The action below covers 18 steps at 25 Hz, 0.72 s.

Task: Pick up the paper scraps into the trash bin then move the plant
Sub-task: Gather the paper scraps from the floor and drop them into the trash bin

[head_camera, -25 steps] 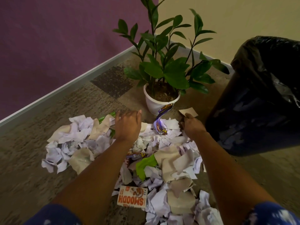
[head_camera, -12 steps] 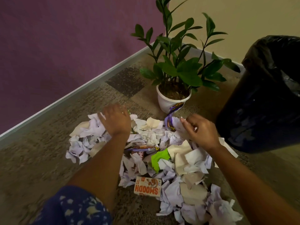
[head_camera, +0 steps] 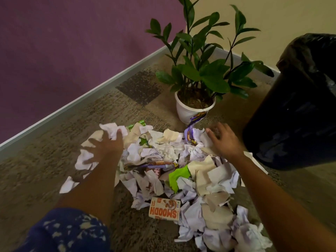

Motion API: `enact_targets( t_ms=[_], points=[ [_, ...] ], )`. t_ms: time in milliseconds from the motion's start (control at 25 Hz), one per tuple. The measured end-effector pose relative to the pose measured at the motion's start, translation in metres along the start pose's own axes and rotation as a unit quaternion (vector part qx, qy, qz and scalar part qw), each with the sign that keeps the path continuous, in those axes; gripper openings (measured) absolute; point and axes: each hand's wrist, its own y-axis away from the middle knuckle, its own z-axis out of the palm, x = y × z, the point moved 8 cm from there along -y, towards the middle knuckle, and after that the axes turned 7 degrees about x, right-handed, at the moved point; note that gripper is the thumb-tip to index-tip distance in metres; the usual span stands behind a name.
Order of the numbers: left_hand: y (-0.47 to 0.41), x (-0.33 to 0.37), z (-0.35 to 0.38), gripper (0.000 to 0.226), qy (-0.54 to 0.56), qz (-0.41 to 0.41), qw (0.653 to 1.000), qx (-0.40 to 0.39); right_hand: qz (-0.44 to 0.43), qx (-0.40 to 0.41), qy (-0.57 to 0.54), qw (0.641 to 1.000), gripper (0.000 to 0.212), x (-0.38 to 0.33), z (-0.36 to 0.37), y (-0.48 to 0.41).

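Reaching into the heap, the left hand [head_camera: 107,146] is pressing splayed fingers onto crumpled white pieces at the left edge of the paper scraps [head_camera: 163,151]. The right hand [head_camera: 223,142] is lying flat, fingers straight, on the far right edge beside a purple wrapper [head_camera: 192,124]. Neither hand is gripping anything, though blur is softening the fingertips. The scraps are sitting in a loose mound on the carpet [head_camera: 45,160], between the person and the plant [head_camera: 205,70], with the black-lined trash bin [head_camera: 294,115] just beside them on the right. They are looking very light, soft and springy, so a handful is likely to be squashing down easily while loose bits are slipping out at the sides. Scooping from both edges with cupped palms and squeezing inward is seeming the safest hold. The small printed carton [head_camera: 164,209] is looking stiffer, and the wrappers are probably going to be slick. The plant is standing in a smooth white pot [head_camera: 183,111] near the corner and is appearing heavier and top-heavy. Its stems and leaves are looking easy to damage, so gripping the pot wall under the rim with both hands is looking wiser.
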Motion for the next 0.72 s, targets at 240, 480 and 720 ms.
enact_targets(
  t_ms=[240, 480, 720],
  points=[
    [0.058, 0.073, 0.047, 0.058, -0.070, 0.242, 0.966, -0.065, -0.018, -0.186, 0.037, 0.982, 0.049, -0.030, 0.062, 0.002],
    [0.101, 0.096, 0.046, 0.043, -0.045, 0.338, 0.939, -0.043, -0.029, -0.180, 0.091, 0.979, 0.039, -0.024, 0.053, 0.040],
    [0.109, 0.100, 0.010, 0.051, -0.086, 0.273, 0.958, 0.017, 0.074, -0.231, 0.140, 0.960, 0.039, -0.028, 0.008, 0.035]
  ],
)
